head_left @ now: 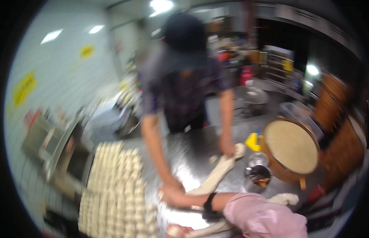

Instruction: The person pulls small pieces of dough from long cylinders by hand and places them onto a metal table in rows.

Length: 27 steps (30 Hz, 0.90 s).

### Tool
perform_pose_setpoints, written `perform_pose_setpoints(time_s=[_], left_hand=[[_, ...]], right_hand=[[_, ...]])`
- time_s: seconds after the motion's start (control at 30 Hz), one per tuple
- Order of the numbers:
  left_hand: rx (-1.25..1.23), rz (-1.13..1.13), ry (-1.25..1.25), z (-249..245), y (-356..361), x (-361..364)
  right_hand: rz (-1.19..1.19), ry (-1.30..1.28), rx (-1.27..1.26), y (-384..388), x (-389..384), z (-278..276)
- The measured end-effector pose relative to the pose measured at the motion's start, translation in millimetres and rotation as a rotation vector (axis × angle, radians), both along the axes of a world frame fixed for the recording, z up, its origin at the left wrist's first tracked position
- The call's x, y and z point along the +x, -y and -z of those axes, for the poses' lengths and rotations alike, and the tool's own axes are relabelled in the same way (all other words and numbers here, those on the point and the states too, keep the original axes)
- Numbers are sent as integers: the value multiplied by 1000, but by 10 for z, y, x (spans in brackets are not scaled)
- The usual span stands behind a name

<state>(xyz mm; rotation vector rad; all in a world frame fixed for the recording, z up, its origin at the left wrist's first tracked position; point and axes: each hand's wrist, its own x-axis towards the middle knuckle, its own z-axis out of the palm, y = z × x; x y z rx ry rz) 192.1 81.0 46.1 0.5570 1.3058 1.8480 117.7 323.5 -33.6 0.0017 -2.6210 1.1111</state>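
Note:
My left hand is closed around the left end of a pale dough roll at the bottom edge. Its rounded tip shows past the fingers. The roll passes under my right arm, which has a pink sleeve and a black wristband. My right hand reaches left across the metal table, beside the rows of dough pieces. It is smeared by motion and overlaps a co-worker's hand; a pale bit shows at the fingertips, whose holder is unclear. Across the table, the co-worker's other hand grips a second dough roll.
A co-worker in a dark cap leans over the table. On the right stand a round wooden-rimmed container, a yellow object, a clear jar and tall stacked brown containers. Metal equipment is at the left.

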Motion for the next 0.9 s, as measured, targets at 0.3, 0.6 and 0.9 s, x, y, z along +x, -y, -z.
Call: perform_pose_setpoints(time_s=[0.3,0.6,0.9], left_hand=[[32,-440,576,287,387,61],[69,-352,580,277,266,27],[-67,-493,673,250,17,-67]], right_hand=[[11,200,-55,503,160,-957],[91,258,56,417,-373,-516],[-168,527,-311,517,678,-370]])
